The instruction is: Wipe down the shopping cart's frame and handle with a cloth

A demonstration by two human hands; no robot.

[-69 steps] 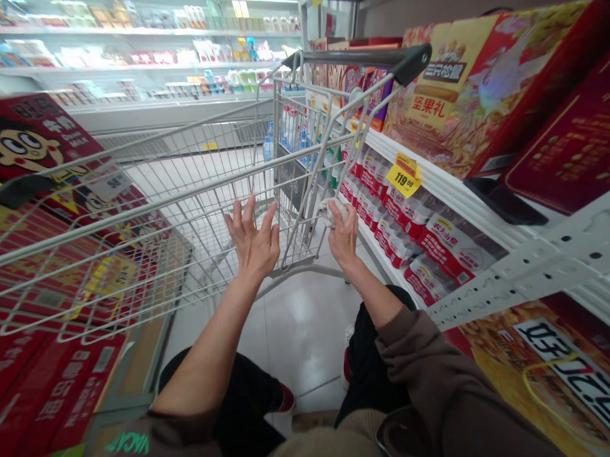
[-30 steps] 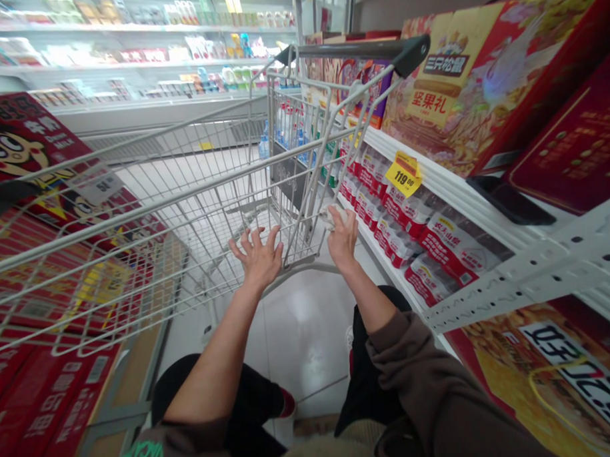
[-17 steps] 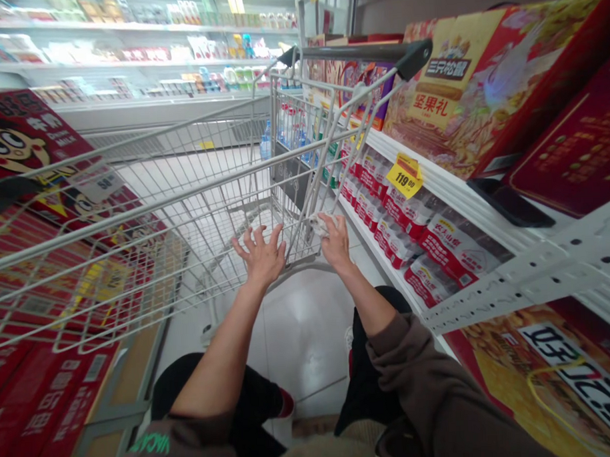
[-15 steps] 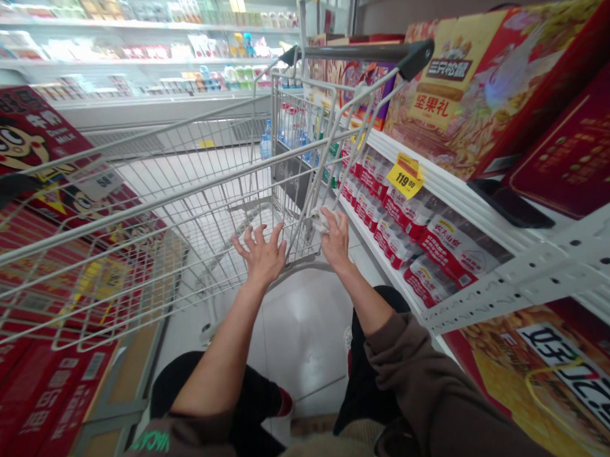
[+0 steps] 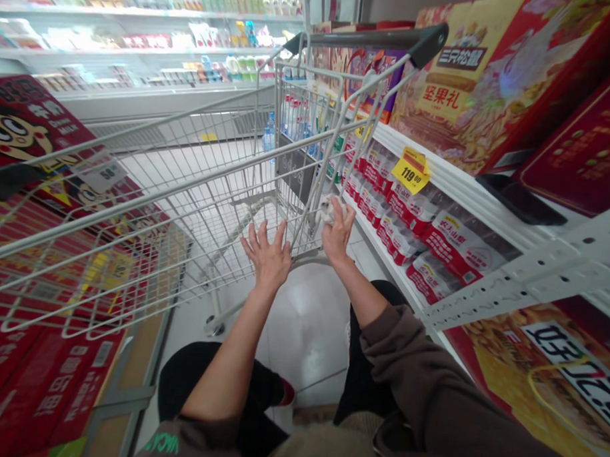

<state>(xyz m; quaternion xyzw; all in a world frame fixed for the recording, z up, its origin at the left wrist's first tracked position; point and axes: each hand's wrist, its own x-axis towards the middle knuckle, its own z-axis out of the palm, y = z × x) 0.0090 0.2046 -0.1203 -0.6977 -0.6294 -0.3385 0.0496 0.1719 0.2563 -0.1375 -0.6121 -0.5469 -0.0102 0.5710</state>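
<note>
A wire shopping cart (image 5: 193, 182) stands across the aisle in front of me, its dark push bar at the upper right. My left hand (image 5: 270, 256) has its fingers spread at the lower wires of the basket; whether they touch the wires I cannot tell. In my right hand (image 5: 338, 233) is a crumpled whitish cloth (image 5: 327, 213), held near the lower rear frame of the cart. The fingers are bent over the cloth and partly cover it.
Right of me a white shelf (image 5: 433, 177) bears gift boxes (image 5: 455, 83) and packs of red-labelled bottles (image 5: 455, 243). Stacked red cartons (image 5: 44, 371) stand at the left. A refrigerated display (image 5: 130, 94) runs along the back. Beneath the cart lies tiled floor (image 5: 308, 322).
The view has shifted slightly, so cart and shelf sit a little differently. My left hand stays spread by the wires. My right hand still holds the cloth, its fingers slightly shifted.
</note>
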